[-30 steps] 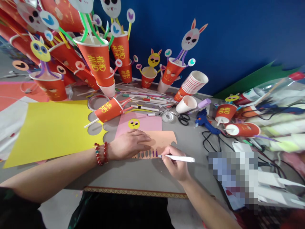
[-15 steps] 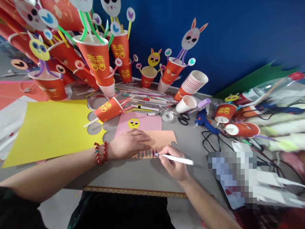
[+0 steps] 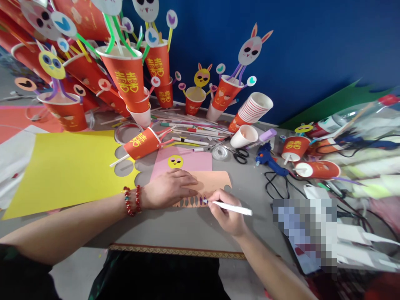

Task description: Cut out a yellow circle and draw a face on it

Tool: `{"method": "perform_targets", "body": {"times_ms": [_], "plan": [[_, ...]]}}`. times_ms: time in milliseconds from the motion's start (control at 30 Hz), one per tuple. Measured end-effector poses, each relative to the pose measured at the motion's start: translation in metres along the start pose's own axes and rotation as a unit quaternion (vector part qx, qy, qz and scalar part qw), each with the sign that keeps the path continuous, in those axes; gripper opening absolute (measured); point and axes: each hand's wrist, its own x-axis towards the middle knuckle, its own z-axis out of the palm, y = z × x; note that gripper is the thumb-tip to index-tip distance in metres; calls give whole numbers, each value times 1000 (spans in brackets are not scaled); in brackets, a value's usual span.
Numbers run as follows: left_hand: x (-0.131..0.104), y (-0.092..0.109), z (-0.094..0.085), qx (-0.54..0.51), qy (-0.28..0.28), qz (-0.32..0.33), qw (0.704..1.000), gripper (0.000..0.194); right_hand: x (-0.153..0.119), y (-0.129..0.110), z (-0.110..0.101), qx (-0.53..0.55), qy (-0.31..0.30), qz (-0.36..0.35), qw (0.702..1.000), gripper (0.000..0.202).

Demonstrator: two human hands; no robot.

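My left hand [image 3: 171,189] lies flat, fingers stretched out, across an orange sheet of paper [image 3: 215,180]. Several small cut-outs run along that sheet's near edge. In my right hand [image 3: 228,212] is a white marker [image 3: 236,208], pinched near its tip. The tip touches the sheet beside small purple marks at the near edge. Under the orange sheet is a pink sheet [image 3: 200,160], and a yellow disc with a drawn face [image 3: 175,161] rests on it just beyond my left hand. My left fingers and palm cover part of both sheets.
A yellow sheet with round cut-outs [image 3: 71,171] spreads to the left. A red cup [image 3: 142,143] lies beyond my left hand. Scissors [image 3: 240,155], a tape roll [image 3: 220,152] and a blue glue gun [image 3: 270,160] are at the back right. Decorated cups [image 3: 121,77] stand along the back.
The white marker in my right hand has shifted very slightly, its back end moving a little left. My left hand has stayed in place on the orange sheet.
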Motion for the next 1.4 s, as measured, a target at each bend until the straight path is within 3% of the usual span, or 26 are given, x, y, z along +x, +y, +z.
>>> {"method": "perform_targets", "body": {"times_ms": [1400], "plan": [[1,2,-3,-2,-7,-8,1000,41,-1,1,1,-2,-1,1,1000,15]]}}
